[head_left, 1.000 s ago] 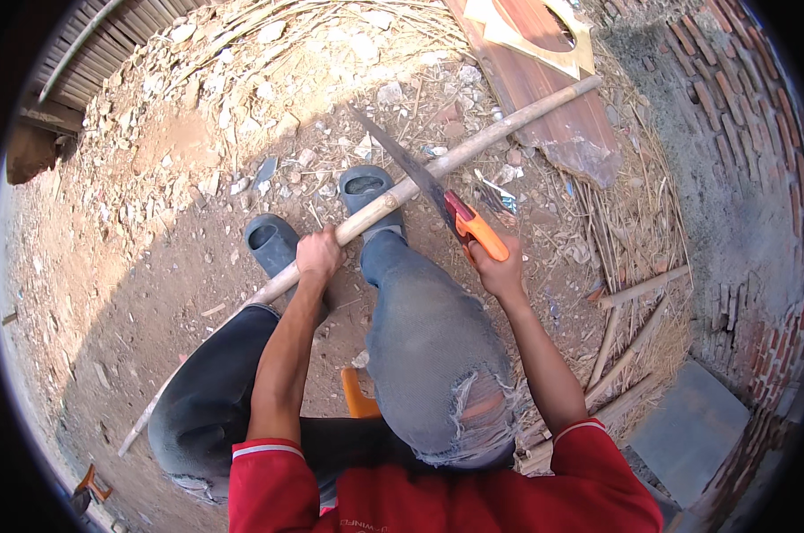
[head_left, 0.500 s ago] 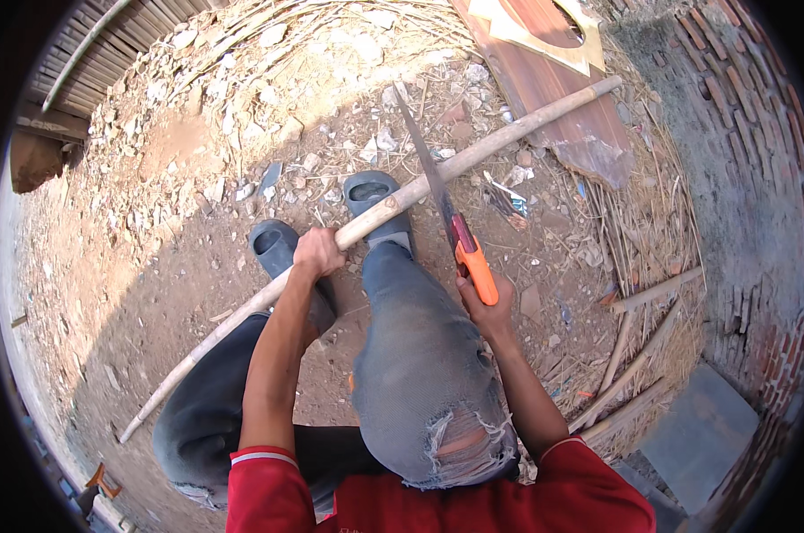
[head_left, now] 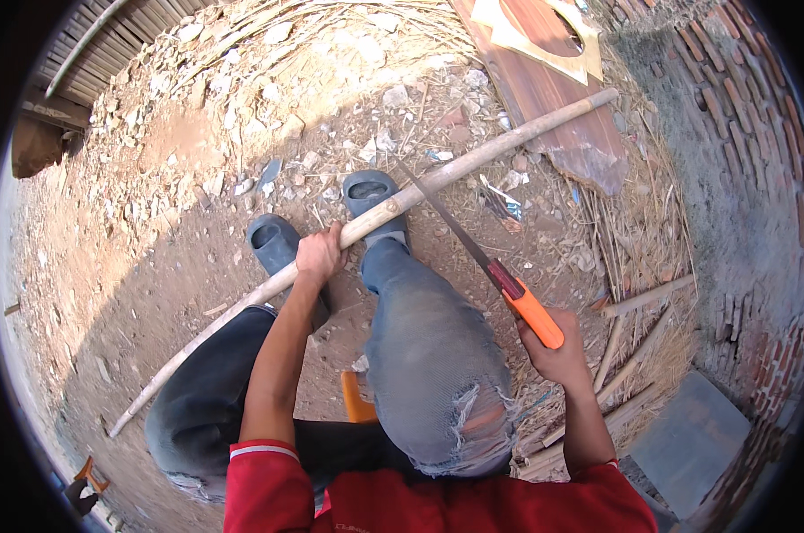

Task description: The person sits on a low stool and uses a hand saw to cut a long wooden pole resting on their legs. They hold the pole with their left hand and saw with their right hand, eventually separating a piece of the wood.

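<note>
A long pale wooden pole [head_left: 473,160] lies slantwise in front of me, across the front of my right shin and over my grey clog [head_left: 369,188]. My left hand [head_left: 320,254] is wrapped round the pole near its middle. In my right hand [head_left: 555,345] is a handsaw [head_left: 475,250], held by its orange handle. The saw's narrow blade points up and left, its tip at the pole just right of the clog; whether the teeth touch the wood I cannot tell.
A reddish-brown board [head_left: 589,133] with a yellowish cut-out piece [head_left: 506,34] lies at the far right, under the pole's end. Sticks [head_left: 628,364] and a grey slab [head_left: 693,444] lie by the brick wall [head_left: 731,133]. Rubble covers the ground [head_left: 189,142]. Something orange [head_left: 358,398] shows between my legs.
My right hand has drawn the saw back, down and to the right, so its tip is now near the pole and the blade slants more. My left hand keeps its grip.
</note>
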`<state>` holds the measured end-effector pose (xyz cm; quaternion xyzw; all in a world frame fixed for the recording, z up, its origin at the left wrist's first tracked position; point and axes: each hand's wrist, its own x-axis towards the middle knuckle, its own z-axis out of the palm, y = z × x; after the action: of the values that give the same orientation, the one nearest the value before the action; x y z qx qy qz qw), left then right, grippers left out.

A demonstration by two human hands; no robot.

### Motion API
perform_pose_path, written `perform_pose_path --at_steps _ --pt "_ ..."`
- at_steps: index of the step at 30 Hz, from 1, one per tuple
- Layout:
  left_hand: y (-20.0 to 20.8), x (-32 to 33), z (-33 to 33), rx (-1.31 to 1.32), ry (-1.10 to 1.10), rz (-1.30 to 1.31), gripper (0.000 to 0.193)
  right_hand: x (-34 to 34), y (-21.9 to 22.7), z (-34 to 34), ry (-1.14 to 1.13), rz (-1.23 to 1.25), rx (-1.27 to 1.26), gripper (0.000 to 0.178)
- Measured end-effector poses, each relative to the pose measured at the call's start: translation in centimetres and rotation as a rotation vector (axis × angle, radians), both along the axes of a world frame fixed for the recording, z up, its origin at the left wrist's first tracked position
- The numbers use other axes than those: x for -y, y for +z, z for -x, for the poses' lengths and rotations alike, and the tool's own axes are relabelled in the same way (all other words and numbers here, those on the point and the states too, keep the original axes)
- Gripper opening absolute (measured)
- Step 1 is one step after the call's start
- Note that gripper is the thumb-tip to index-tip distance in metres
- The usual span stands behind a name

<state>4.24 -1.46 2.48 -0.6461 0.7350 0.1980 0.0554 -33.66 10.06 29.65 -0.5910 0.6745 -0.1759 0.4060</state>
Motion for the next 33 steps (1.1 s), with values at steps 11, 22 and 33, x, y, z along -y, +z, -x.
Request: perform_pose_path --at_steps 11,22,33 --pt "0.4 1.5 1.1 -0.053 0.042 -0.154 0.036 3.6 3.8 -0.4 0.031 -0.175 0.092 0.009" --pt "1.1 1.5 0.5 -0.069 0.022 -0.091 0.04 -0.4 1.0 7.5 -0.16 -0.007 0.264 0.013" --pt "5.3 4.4 -0.9 -0.079 -0.113 -0.049 0.038 -6.2 -0.9 5.2 -0.618 -0.072 0.605 0.017"
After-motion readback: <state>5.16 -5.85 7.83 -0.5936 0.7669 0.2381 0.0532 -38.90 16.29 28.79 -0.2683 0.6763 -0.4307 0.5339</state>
